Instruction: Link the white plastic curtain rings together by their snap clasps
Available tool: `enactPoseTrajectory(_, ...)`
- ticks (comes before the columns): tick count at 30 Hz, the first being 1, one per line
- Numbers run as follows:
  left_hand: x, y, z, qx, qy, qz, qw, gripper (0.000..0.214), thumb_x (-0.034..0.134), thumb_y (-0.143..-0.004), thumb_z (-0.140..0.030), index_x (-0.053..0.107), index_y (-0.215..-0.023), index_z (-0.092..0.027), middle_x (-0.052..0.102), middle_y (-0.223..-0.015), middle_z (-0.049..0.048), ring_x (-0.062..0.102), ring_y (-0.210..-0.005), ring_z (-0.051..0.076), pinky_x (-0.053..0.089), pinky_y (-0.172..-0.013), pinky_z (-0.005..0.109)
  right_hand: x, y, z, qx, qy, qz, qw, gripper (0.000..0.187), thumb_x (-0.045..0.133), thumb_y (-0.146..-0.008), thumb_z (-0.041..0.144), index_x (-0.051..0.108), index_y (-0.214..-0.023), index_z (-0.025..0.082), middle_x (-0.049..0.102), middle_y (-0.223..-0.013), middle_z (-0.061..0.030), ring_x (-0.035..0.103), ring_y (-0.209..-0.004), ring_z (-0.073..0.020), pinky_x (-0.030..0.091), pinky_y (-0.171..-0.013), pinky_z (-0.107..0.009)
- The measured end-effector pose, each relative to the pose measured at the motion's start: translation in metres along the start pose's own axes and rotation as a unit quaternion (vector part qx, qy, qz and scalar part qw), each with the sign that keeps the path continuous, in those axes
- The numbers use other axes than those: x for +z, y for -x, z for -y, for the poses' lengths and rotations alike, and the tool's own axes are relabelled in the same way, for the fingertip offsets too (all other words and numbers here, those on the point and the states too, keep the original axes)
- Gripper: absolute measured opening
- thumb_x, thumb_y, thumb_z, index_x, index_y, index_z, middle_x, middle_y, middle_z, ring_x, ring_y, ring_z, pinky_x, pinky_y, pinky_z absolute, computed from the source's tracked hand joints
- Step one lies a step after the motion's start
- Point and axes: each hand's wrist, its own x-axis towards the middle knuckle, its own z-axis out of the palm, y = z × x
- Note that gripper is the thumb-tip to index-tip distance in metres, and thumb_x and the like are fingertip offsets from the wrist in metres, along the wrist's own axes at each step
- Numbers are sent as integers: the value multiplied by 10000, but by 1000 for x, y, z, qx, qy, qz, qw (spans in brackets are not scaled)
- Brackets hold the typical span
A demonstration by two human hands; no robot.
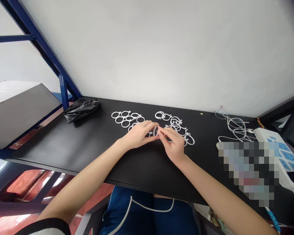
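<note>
Your left hand [138, 135] and right hand [173, 144] have fingers closed on a white ring [155, 131] over the desk [142, 168]. Steady it with the left; use light right fingertip pressure, though exact contact is hard to see.

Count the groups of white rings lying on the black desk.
2: the left ring group lies beyond the left hand; the right ring group lies beyond and beside the right hand. Both hands partly block the view, so more could be hidden.
</note>
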Motion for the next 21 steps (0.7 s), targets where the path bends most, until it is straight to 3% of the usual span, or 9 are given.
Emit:
enactPoseTrajectory(8, -1, 0, -1, -5, 6, -1, 1000, 388, 496, -967, -490, 525, -1175, -163, 645, -1038, 100, 626, -914, 203, 509, -760, 316, 3, 2, 2, 7, -22, 9, 1000, 236, 576, -929, 128, 681, -1111, 237, 719, -946, -55, 676, -785, -159, 599, -622, -289)
enactPoseTrajectory(21, -1, -1, -6, 9, -1, 19, 1000, 367, 458, -990, -464, 555, -1154, -150, 661, -1012, 96, 625, -882, 200, 498, -776, 323, 1, -1, 1, 41, -8, 14, 999, 106, 565, -944, 205, 668, -952, 226, 689, -804, -24, 637, -676, -144, 571, -593, -285)
